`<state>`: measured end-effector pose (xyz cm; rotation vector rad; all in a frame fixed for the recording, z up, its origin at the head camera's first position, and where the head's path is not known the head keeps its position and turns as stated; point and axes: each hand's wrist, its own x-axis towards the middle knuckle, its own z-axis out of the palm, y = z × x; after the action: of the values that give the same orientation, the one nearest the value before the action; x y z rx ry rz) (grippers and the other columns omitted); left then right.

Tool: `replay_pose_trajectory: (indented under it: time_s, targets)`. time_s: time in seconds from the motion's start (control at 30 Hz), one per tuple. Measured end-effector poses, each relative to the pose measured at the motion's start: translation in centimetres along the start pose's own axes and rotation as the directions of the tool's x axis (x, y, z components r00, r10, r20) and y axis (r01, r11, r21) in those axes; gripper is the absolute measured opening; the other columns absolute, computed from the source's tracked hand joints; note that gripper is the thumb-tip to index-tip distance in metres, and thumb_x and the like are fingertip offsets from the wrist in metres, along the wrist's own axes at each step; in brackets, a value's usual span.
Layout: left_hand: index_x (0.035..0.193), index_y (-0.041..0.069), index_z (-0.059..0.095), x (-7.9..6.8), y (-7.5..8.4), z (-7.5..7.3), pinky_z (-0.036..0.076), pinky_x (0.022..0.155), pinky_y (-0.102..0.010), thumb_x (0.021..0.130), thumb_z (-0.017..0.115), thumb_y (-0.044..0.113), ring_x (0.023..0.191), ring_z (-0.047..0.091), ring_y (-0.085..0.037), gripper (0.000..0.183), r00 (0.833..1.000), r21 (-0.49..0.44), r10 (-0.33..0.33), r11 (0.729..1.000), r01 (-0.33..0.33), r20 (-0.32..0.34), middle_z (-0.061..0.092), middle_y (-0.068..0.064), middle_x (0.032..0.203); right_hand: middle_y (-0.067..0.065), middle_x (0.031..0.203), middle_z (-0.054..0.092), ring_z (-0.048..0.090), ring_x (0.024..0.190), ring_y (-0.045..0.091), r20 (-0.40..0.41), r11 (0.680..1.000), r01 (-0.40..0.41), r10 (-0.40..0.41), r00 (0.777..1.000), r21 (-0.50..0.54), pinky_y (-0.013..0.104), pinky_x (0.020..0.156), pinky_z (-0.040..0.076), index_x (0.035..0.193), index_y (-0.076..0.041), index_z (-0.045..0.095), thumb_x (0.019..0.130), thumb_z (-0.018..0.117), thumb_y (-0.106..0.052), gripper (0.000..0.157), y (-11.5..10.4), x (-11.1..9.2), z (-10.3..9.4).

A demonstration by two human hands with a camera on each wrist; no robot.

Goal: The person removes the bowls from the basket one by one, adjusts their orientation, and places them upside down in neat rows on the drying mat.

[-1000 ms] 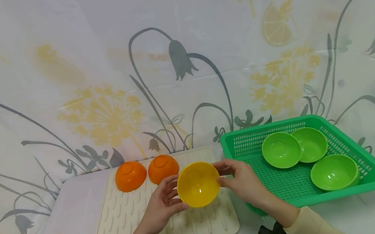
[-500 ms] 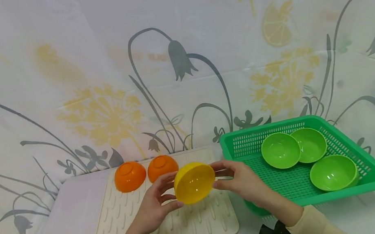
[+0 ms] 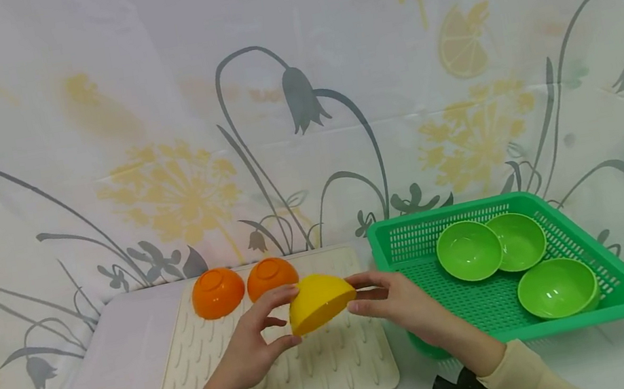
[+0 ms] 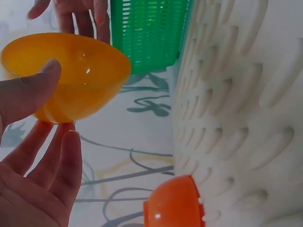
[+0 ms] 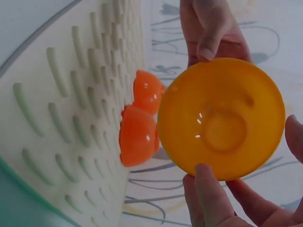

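A yellow bowl [image 3: 319, 303] is held between both hands above the cream draining mat [image 3: 343, 382], tilted with its mouth facing partly down. My left hand [image 3: 251, 335] grips its left side; the left wrist view shows the thumb [image 4: 40, 87] over the rim and the fingers against the outside. On the other side, my right hand [image 3: 394, 301] pinches the edge, with one fingertip [image 5: 206, 177] lapping over the rim in the right wrist view. Behind the yellow bowl, two orange bowls [image 3: 218, 293] [image 3: 270, 276] sit upside down at the mat's back edge.
To the right stands a green plastic basket [image 3: 385, 244] with several light green bowls [image 3: 469, 251] lying mouth up inside. A white cloth covers the table [image 3: 88, 376]. A flower-print curtain [image 3: 168, 74] hangs right behind the mat and basket.
The yellow bowl has turned in both hands, from its mouth facing me to tipping downward, and shifted slightly left. The orange bowls, the basket and the green bowls stay put.
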<state>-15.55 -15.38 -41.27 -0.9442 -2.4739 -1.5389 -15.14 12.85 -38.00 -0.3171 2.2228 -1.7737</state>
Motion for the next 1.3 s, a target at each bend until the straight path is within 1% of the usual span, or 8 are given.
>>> replay_pose_trajectory:
  time_s: [0.2, 0.4, 0.57, 0.7, 0.8, 0.97, 1.13, 1.3]
  targets:
    - [0.137, 0.021, 0.059, 0.1, 0.7, 0.2, 0.057, 0.084, -0.033, 0.079, 0.079, -0.008, 0.125, 0.052, -0.024, 0.068, 0.994, 0.1, 0.109, 0.989, -0.112, 0.029, 0.05, 0.0, 0.146, 0.013, 0.137, 0.058, 0.058, 0.121, 0.031, 0.022, 1.0, -0.01, 0.01, 1.0, 0.009, 0.047, 0.098, 0.05, 0.139, -0.002, 0.054, 0.094, 0.069, -0.037, 0.058, 0.0, 0.0, -0.1]
    - [0.135, 0.018, 0.062, -0.1, 1.3, 0.5, 0.057, 0.086, -0.034, 0.078, 0.078, -0.011, 0.124, 0.053, -0.026, 0.065, 0.985, 0.1, 0.166, 0.98, -0.171, 0.054, 0.05, -0.003, 0.146, 0.014, 0.136, 0.059, 0.059, 0.121, 0.031, 0.029, 0.999, -0.031, 0.03, 0.999, 0.026, 0.052, 0.103, 0.045, 0.14, -0.002, 0.054, 0.094, 0.069, -0.037, 0.06, -0.1, 0.0, 0.0]
    - [0.134, 0.017, 0.063, -0.1, 1.6, 0.6, 0.055, 0.09, -0.034, 0.079, 0.077, -0.012, 0.128, 0.052, -0.029, 0.064, 0.978, 0.095, 0.205, 0.973, -0.209, 0.048, 0.05, -0.004, 0.147, 0.012, 0.127, 0.065, 0.062, 0.117, 0.03, 0.008, 0.998, -0.061, 0.061, 0.998, 0.009, 0.059, 0.104, 0.041, 0.138, -0.003, 0.057, 0.092, 0.072, -0.039, 0.06, -0.1, 0.1, 0.3]
    - [0.135, 0.015, 0.063, -0.1, 1.7, 0.6, 0.053, 0.095, -0.036, 0.08, 0.076, -0.011, 0.129, 0.052, -0.03, 0.062, 0.972, 0.105, 0.232, 0.966, -0.235, 0.035, 0.051, -0.005, 0.147, 0.012, 0.125, 0.067, 0.063, 0.114, 0.028, 0.009, 0.998, -0.06, 0.06, 0.998, 0.015, 0.06, 0.104, 0.041, 0.137, -0.003, 0.058, 0.091, 0.073, -0.037, 0.059, 0.0, 0.0, 0.3]
    - [0.134, 0.013, 0.063, -0.1, 1.6, 0.6, 0.053, 0.094, -0.04, 0.081, 0.074, -0.01, 0.129, 0.052, -0.031, 0.058, 0.973, 0.085, 0.233, 0.969, -0.233, 0.01, 0.052, -0.008, 0.145, 0.012, 0.126, 0.066, 0.063, 0.114, 0.028, 0.017, 0.998, -0.054, 0.054, 0.998, 0.028, 0.058, 0.104, 0.041, 0.137, -0.002, 0.057, 0.091, 0.074, -0.036, 0.059, 0.0, -0.1, 0.3]
    - [0.136, 0.006, 0.06, -0.2, 1.4, 0.6, 0.051, 0.093, -0.044, 0.082, 0.071, -0.014, 0.131, 0.051, -0.033, 0.059, 0.983, -0.002, 0.18, 0.984, -0.18, -0.037, 0.052, -0.011, 0.145, 0.016, 0.135, 0.06, 0.062, 0.116, 0.029, 0.014, 0.997, -0.057, 0.057, 0.998, 0.053, 0.056, 0.104, 0.043, 0.139, -0.002, 0.055, 0.089, 0.076, -0.033, 0.063, -0.1, -0.2, 0.4]
    - [0.14, 0.003, 0.056, -0.1, 1.0, 0.4, 0.047, 0.098, -0.038, 0.084, 0.07, -0.013, 0.133, 0.049, -0.03, 0.061, 0.988, -0.017, 0.149, 0.989, -0.15, -0.04, 0.05, -0.011, 0.147, 0.017, 0.141, 0.054, 0.058, 0.123, 0.034, -0.02, 0.997, -0.041, 0.043, 0.999, 0.073, 0.048, 0.098, 0.051, 0.139, -0.002, 0.054, 0.087, 0.079, -0.029, 0.065, -0.1, -0.2, 1.0]
    - [0.143, 0.005, 0.054, 0.0, 0.5, 0.0, 0.048, 0.098, -0.041, 0.087, 0.069, -0.007, 0.133, 0.049, -0.028, 0.059, 0.995, -0.051, 0.099, 0.994, -0.101, -0.029, 0.052, -0.011, 0.146, 0.019, 0.145, 0.049, 0.049, 0.131, 0.04, -0.076, 0.994, 0.017, -0.009, 0.997, 0.107, 0.043, 0.095, 0.053, 0.138, 0.001, 0.053, 0.086, 0.08, -0.021, 0.063, 0.2, -0.2, 2.0]
